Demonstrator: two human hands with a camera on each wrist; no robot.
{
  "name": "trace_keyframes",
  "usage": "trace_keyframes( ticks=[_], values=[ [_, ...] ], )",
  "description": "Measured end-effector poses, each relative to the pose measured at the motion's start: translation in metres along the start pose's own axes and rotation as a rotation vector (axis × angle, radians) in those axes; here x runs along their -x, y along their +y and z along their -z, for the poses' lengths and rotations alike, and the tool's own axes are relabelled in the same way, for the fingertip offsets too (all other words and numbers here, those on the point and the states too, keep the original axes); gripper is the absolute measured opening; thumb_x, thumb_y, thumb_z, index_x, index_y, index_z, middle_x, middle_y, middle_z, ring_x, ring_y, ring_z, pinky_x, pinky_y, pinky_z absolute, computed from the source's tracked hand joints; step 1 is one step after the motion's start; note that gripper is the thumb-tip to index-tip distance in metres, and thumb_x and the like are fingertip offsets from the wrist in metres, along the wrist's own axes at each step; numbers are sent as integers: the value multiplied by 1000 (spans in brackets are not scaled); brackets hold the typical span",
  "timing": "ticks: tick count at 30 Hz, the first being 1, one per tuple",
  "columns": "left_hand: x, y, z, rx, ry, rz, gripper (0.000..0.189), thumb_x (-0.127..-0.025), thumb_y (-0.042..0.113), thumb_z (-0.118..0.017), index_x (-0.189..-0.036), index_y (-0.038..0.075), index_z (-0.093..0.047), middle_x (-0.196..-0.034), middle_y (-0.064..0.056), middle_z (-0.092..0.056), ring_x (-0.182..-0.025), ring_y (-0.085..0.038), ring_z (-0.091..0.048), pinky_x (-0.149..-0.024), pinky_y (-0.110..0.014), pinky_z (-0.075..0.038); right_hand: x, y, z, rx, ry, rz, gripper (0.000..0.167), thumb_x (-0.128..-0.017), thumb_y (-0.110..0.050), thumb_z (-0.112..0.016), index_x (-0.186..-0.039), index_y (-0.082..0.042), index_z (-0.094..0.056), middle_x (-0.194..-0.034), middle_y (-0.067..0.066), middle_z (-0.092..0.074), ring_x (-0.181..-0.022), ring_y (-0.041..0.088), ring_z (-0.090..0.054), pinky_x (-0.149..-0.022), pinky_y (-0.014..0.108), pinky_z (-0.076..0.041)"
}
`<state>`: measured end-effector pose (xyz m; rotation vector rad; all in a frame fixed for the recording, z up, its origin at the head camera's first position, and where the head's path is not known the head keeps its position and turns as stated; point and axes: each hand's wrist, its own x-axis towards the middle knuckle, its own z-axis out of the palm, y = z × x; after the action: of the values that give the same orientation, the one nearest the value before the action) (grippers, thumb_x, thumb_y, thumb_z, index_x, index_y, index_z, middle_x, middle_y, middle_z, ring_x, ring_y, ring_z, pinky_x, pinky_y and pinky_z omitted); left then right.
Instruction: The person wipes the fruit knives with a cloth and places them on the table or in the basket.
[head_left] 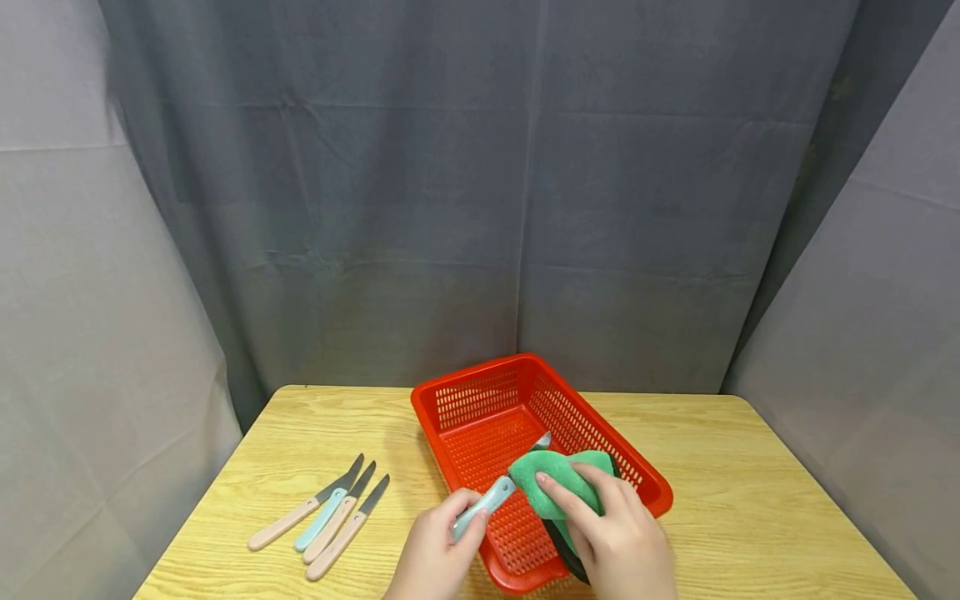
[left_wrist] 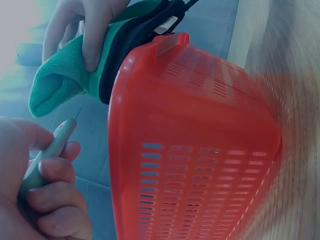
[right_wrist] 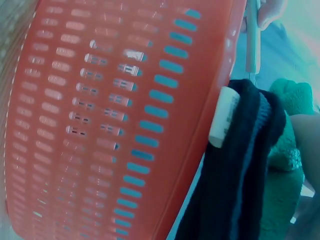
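Observation:
My left hand point(head_left: 442, 542) grips a knife by its light-blue handle point(head_left: 486, 505), held over the near part of the red basket point(head_left: 427, 408). The blade's tip shows beyond a green cloth point(head_left: 534, 482) with a dark edge; the cloth covers the middle of the blade. My right hand point(head_left: 621, 533) holds this cloth from above, fingers bent over it. In the left wrist view the curled fingers point(left_wrist: 57, 195) wrap the handle just below the cloth. The dark edging point(right_wrist: 220, 200) hangs by the basket's rim in the right wrist view.
Left of the basket several knives lie side by side on the wooden table point(head_left: 720, 483), among them a pink-handled knife point(head_left: 337, 546) and a light-blue-handled knife point(head_left: 321, 519). A grey curtain point(head_left: 420, 208) stands behind the table, with pale cloth at both sides.

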<state>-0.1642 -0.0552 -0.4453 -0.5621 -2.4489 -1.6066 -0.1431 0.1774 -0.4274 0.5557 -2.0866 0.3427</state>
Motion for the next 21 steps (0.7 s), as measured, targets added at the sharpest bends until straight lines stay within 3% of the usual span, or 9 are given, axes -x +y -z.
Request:
trace_keyframes(
  ticks=[8,19,21],
  values=[
    [0,-1,0,23,-7,9,8,-99,19,-66,-105,17,-71,-65,11,-51,-51,4,-39,-47,-19,-39,1,-6,-4,-21,-41,9,46,-110,-49,-30,-130,-39,-70,-115,11,-68,-93,28,-66,-68,47,-60],
    [2,4,0,58,10,7,6,-96,14,-68,-98,18,-72,-65,10,-53,-52,4,-41,-48,-18,-40,2,-2,-5,-2,-36,-38,48,-110,-46,-28,-130,-38,-70,-116,12,-68,-93,30,-66,-66,47,-58],
    [2,4,1,58,10,0,6,-95,13,-69,-98,17,-72,-65,10,-53,-52,4,-41,-48,-18,-40,2,0,-4,3,-36,-50,34,-109,-36,-44,-130,-37,-71,-115,13,-68,-92,31,-66,-66,47,-58]
  ],
)
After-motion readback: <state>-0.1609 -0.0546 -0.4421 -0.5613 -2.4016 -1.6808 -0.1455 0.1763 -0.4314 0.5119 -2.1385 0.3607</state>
